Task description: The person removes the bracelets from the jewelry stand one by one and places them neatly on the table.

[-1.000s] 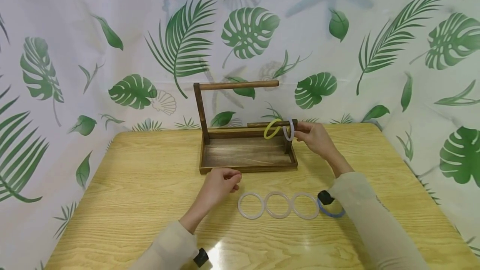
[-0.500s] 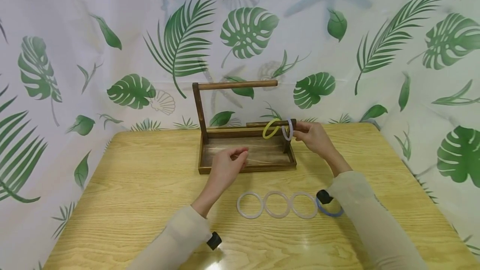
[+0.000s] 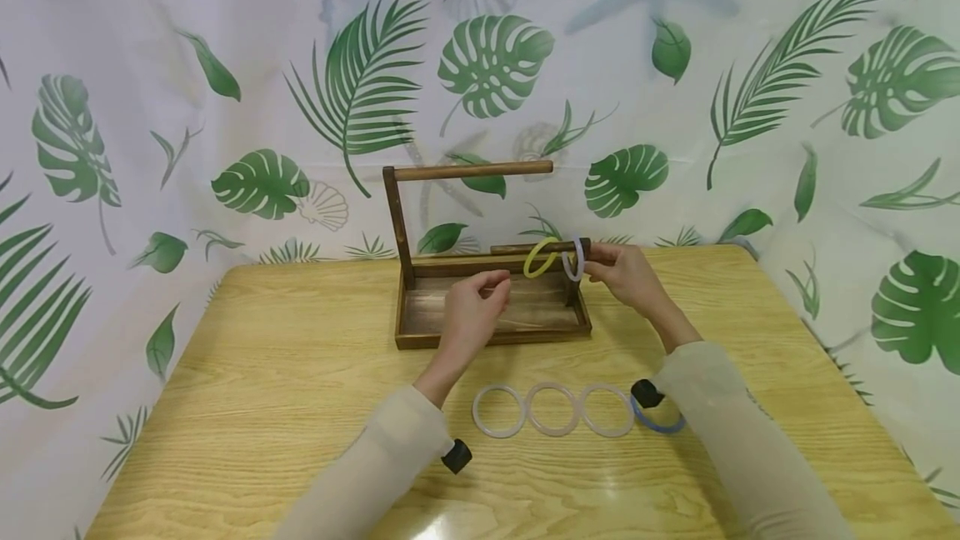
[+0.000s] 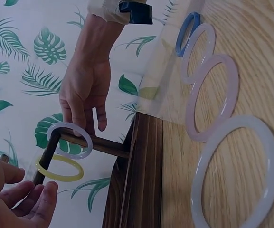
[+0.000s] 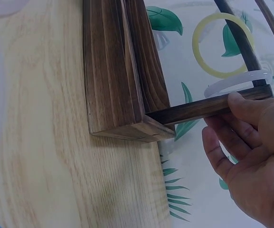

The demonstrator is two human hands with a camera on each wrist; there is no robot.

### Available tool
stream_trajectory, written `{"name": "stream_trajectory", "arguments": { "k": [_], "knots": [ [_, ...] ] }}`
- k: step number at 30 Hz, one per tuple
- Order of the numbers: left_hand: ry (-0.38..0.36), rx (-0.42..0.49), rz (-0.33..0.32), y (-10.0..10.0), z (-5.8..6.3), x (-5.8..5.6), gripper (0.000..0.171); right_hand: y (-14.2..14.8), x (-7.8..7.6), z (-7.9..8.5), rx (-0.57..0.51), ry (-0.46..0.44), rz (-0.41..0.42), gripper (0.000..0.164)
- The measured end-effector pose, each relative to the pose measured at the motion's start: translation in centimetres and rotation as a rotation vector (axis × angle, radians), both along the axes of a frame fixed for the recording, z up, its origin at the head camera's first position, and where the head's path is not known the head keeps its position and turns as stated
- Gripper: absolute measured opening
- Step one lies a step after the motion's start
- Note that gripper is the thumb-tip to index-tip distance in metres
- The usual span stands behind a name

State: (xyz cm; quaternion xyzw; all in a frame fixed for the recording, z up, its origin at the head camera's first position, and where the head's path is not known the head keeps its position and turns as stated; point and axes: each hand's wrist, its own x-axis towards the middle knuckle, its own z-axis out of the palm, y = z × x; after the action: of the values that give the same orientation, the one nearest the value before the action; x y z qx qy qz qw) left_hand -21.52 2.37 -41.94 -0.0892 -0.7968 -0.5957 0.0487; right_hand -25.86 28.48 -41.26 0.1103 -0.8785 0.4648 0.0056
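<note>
A dark wooden rack (image 3: 416,342) has a tray base and two rods on posts. On its lower rod hang a yellow bangle (image 5: 197,52) and a pale lilac bangle (image 4: 87,140), the lilac one closer to the right post (image 5: 193,110). My right hand (image 3: 630,277) pinches the top of that post, thumb against its side in the right wrist view. Over the tray, my left hand (image 3: 472,315) is close to the lower rod's free end, fingers loosely bent with nothing held. Whether its fingertips touch the rod, I cannot tell.
In front of the rack, a row of bangles lies flat on the wood-grain table (image 3: 300,373): a white bangle (image 3: 475,412), two pale pinkish ones and a blue bangle (image 3: 663,429), partly covered by the right wrist's camera. A leaf-print curtain (image 3: 262,65) hangs behind the table.
My left hand has moved forward and right, from in front of the tray to above it near the lower rod. My right hand stays on the post, and the bangles have not visibly moved.
</note>
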Motion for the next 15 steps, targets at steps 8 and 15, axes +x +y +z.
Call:
{"name": "stream_trajectory", "arguments": {
  "k": [8,15],
  "knots": [
    [-0.009,0.01,0.02,1.2,-0.6,-1.3,0.027,0.2,-0.2,-0.4,-0.021,-0.007,0.004,0.038],
    [-0.011,0.015,0.027,1.9,-1.3,-2.1,0.027,1.0,-1.1,-1.9,-0.03,0.009,-0.003,0.039]
  ]
}}
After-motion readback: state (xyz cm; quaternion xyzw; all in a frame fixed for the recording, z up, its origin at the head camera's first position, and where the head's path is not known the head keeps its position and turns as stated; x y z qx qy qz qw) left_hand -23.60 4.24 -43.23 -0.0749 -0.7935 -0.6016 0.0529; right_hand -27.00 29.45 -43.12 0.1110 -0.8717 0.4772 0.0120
